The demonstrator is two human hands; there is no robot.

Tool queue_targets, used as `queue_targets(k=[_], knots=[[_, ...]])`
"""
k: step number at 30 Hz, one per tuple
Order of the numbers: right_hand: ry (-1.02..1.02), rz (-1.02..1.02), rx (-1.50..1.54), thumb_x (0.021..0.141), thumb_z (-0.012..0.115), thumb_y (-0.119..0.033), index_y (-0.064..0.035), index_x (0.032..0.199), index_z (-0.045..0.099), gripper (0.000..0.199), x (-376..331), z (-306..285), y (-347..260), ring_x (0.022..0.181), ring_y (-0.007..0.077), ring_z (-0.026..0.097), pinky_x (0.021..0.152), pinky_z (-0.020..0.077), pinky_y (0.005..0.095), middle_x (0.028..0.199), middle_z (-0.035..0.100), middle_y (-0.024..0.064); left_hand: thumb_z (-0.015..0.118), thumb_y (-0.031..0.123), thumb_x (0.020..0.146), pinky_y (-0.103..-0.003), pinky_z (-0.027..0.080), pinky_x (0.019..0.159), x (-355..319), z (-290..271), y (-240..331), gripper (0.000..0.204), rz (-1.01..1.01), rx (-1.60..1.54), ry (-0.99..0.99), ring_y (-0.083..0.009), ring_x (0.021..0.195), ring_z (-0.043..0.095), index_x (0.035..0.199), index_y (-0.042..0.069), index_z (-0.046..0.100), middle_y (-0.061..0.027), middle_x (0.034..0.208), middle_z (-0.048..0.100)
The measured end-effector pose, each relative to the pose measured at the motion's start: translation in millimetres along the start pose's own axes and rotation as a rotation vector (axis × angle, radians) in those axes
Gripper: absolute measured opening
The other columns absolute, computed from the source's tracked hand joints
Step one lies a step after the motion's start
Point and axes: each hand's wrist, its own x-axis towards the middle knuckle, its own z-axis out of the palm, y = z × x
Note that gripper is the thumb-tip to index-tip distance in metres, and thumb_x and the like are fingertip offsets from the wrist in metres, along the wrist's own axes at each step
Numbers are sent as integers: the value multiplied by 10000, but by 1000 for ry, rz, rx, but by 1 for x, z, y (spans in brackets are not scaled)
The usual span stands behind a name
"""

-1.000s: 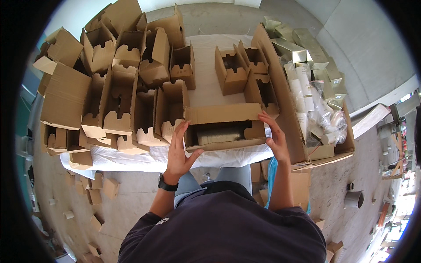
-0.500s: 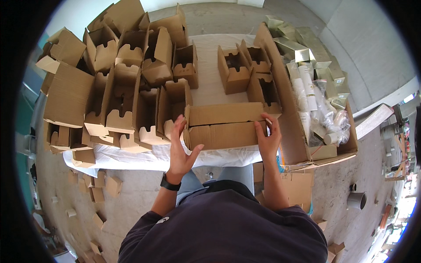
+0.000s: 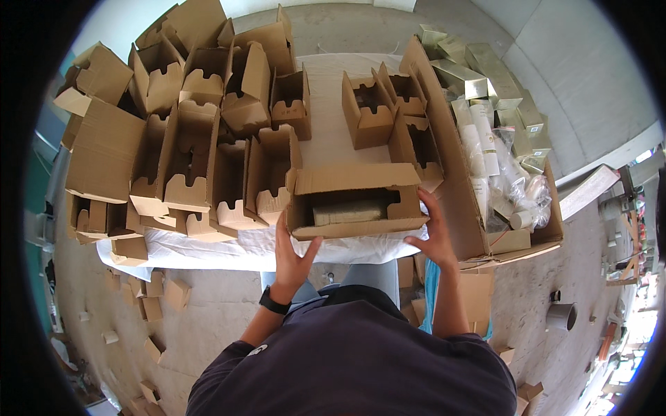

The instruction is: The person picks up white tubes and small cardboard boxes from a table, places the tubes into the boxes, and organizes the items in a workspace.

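In front of me a brown cardboard box lies lengthwise at the near edge of the cloth-covered table. Its top is open, with the back flap raised. A pale gold, boxy item shows inside it, partly shaded. My left hand is open at the box's left end, its fingers along that end and its thumb spread near the front edge. At the opposite end, my right hand is open too, fingertips by the right corner, thumb apart below the front edge.
Several open cardboard boxes crowd the table's left side. More open boxes stand beyond the near one. At right, a large carton holds gold boxes, white tubes and plastic bags. White cloth covers the table.
The box's closed top flaps have opened, uncovering the gold item inside. My right hand has left the flap and moved to the box's right end, thumb spread. The left hand has come slightly nearer me.
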Motion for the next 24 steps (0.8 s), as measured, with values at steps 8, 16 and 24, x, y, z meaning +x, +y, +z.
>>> queue_targets(k=[8, 16, 24], knots=[[-70, -45, -499, 614, 810, 13, -207, 1187, 683, 628, 6, 7, -20, 1308, 375, 452, 1056, 434, 415, 1509, 345, 145, 793, 100, 783, -379, 462, 934, -10, 9, 6, 668, -20, -62, 29, -297, 1109, 585, 1336, -15, 437, -164, 1215, 580], [-28, -389, -774, 648, 683, -180, -218, 973, 788, 343, -13, 6, -55, 1338, 354, 430, 1113, 325, 472, 1446, 470, 103, 729, 10, 783, -342, 471, 919, -29, -9, -19, 511, -82, -150, 42, -246, 1084, 598, 1255, 4, 530, -141, 1189, 611], [-356, -599, -516, 686, 749, -174, -129, 859, 730, 180, 7, 9, -144, 961, 192, 672, 1073, 338, 494, 781, 687, -26, 701, 74, 827, -330, 442, 962, -22, -46, 28, 511, -17, -293, 76, -193, 1082, 582, 1288, -30, 508, -117, 1148, 614]])
